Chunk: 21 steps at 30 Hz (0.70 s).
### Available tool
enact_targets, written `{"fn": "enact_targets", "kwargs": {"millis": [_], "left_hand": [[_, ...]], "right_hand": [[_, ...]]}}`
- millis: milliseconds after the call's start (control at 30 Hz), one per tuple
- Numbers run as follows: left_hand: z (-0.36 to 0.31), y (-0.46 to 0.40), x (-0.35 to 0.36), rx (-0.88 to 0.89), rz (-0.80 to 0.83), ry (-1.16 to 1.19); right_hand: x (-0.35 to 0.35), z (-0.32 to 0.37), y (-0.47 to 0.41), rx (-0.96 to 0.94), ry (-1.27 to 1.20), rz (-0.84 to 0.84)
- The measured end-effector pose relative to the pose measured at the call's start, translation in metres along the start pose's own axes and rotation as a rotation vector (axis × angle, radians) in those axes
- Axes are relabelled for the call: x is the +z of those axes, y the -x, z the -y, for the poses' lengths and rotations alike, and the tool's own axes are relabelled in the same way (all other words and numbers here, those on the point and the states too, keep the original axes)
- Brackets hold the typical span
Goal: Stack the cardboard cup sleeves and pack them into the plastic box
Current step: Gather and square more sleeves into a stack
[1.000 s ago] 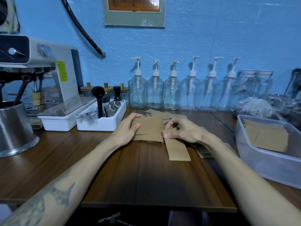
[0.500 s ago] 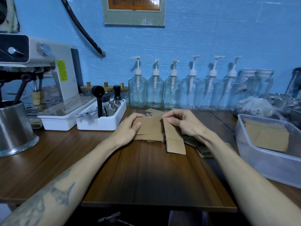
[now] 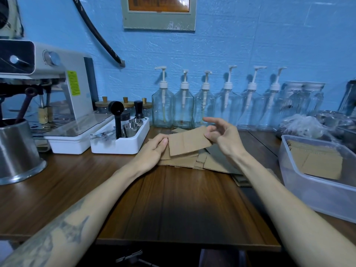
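A flat brown cardboard sleeve (image 3: 187, 143) is held slightly tilted over a small stack of sleeves (image 3: 179, 161) on the wooden counter. My right hand (image 3: 223, 137) pinches its right edge, index finger sticking out. My left hand (image 3: 152, 151) holds the left end of the stack, fingertips against the upper sleeve's left edge. More loose sleeves (image 3: 215, 164) lie spread under my right wrist. The clear plastic box (image 3: 289, 174) stands at the right, with several sleeves (image 3: 317, 162) lying flat inside.
A row of glass pump bottles (image 3: 183, 110) lines the blue wall behind the sleeves. A white tray of coffee tools (image 3: 119, 145) and an espresso machine (image 3: 57, 93) stand at the left, with a steel pitcher (image 3: 17, 151) nearer the edge. Bagged items (image 3: 302, 126) sit behind the box.
My right hand lifted a sleeve from the counter, turned it crosswise and brought it over the stack. My left hand stayed on the stack's left end.
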<state>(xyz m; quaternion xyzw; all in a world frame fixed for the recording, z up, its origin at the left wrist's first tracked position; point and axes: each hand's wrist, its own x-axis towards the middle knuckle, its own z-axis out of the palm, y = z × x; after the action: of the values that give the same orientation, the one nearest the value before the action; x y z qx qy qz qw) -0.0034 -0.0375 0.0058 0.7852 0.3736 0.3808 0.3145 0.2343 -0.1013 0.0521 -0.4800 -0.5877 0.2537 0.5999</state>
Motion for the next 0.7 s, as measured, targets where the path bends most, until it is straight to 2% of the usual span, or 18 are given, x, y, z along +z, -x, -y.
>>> {"fn": "enact_targets", "kwargs": {"millis": [100, 200, 333, 467, 567, 633, 700], "left_hand": [[-0.006, 0.004, 0.001, -0.016, 0.027, 0.068], [-0.006, 0.005, 0.003, 0.007, 0.019, 0.013], [-0.001, 0.002, 0.002, 0.065, 0.004, -0.065], [-0.002, 0.002, 0.000, 0.153, -0.013, -0.108], [-0.002, 0.002, 0.001, 0.161, 0.014, -0.100], [-0.001, 0.002, 0.003, 0.165, 0.033, -0.111], [-0.001, 0.002, 0.004, 0.168, 0.035, -0.126]], "right_hand": [[0.005, -0.008, 0.004, 0.003, 0.221, -0.001], [0.013, -0.013, 0.008, -0.025, 0.341, 0.057], [0.019, -0.017, 0.006, -0.152, 0.650, 0.104], [0.015, -0.016, 0.006, -0.273, 0.815, 0.153], [0.016, -0.017, 0.006, -0.235, 0.718, 0.240], [0.015, -0.018, 0.006, -0.180, 0.606, 0.217], [0.014, -0.019, 0.005, -0.168, 0.595, 0.198]]}}
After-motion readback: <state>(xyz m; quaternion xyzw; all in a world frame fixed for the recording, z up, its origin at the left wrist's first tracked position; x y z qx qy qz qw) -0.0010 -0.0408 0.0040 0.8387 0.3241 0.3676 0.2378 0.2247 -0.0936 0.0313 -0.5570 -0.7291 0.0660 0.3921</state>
